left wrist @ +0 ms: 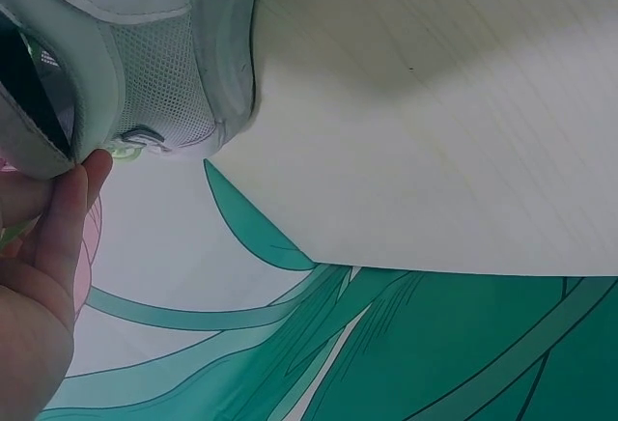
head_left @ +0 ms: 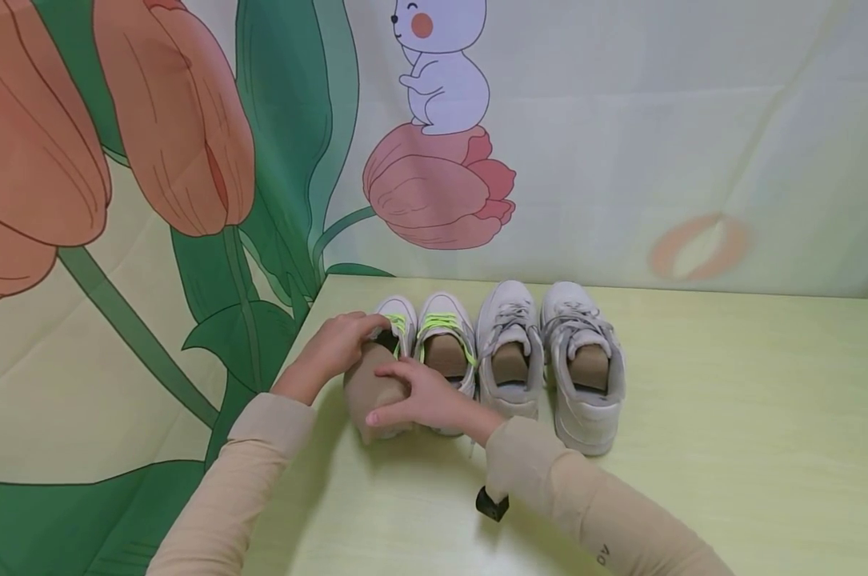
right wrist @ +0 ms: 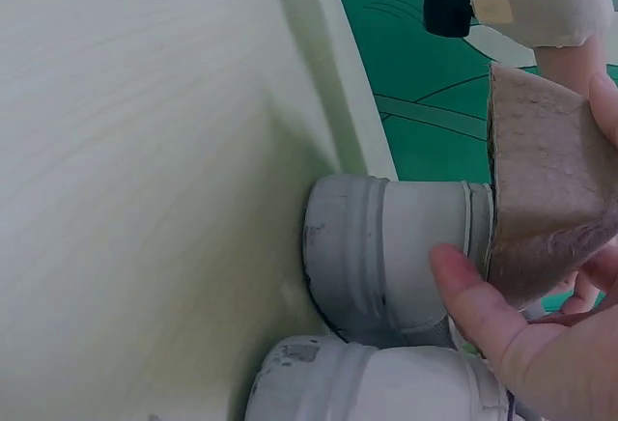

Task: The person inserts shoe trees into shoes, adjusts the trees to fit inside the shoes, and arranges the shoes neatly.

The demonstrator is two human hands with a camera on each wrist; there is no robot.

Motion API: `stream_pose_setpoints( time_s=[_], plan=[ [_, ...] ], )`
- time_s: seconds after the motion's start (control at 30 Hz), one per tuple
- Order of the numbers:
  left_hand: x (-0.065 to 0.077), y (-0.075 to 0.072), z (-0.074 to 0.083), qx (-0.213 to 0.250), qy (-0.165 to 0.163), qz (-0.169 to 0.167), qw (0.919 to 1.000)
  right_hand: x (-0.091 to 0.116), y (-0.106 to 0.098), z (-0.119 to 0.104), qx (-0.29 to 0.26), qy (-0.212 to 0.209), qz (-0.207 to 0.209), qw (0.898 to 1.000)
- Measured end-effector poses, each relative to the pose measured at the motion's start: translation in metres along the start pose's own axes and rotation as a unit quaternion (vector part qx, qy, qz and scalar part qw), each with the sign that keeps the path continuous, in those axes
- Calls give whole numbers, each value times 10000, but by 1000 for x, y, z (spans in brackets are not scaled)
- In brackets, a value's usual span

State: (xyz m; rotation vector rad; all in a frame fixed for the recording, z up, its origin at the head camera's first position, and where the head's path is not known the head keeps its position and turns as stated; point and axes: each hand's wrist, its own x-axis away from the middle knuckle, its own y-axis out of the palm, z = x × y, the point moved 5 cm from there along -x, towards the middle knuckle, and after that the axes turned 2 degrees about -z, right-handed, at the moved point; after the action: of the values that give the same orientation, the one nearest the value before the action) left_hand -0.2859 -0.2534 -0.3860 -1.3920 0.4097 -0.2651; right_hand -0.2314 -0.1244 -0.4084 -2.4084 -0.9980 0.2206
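Observation:
At the left end of a row of shoes is a white sneaker with neon-green laces (head_left: 398,320). My left hand (head_left: 338,344) pinches the edge of its opening; in the left wrist view the fingertips (left wrist: 95,168) meet at the collar of the sneaker (left wrist: 159,64). A brown molded-cardboard shoe insert (head_left: 370,388) stands up out of the heel part of the opening, partly inside. My right hand (head_left: 430,396) holds the insert with fingers and thumb spread about it. In the right wrist view, the thumb (right wrist: 473,295) lies near the heel beneath the cardboard insert (right wrist: 546,170).
Beside it stands the matching green-laced sneaker (head_left: 444,308), with a brown insert inside. Two larger white sneakers (head_left: 509,320) with grey laces stand to the right, also with inserts. Behind the pale table (head_left: 750,416) hangs a printed cloth (head_left: 585,144) with tulips and a white animal.

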Motion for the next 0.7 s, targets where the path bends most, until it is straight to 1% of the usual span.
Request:
stream_pose_setpoints(
  time_s=[0.13, 0.33, 0.47, 0.7],
  plan=[
    [0, -1, 0, -6, 53, 13, 10000, 0, -1, -3, 6, 16, 97, 10000],
    [1, 0, 0, 36, 26, -43, 10000, -2, -6, -2, -90, 353, 349, 9987],
    [2, 0, 0, 68, 37, -54, 10000, -2, -7, -3, -81, 513, 430, 9977],
    [3, 0, 1, 46, 97, -23, 9999, -2, -8, -10, -194, 609, 567, 9963]
  ],
)
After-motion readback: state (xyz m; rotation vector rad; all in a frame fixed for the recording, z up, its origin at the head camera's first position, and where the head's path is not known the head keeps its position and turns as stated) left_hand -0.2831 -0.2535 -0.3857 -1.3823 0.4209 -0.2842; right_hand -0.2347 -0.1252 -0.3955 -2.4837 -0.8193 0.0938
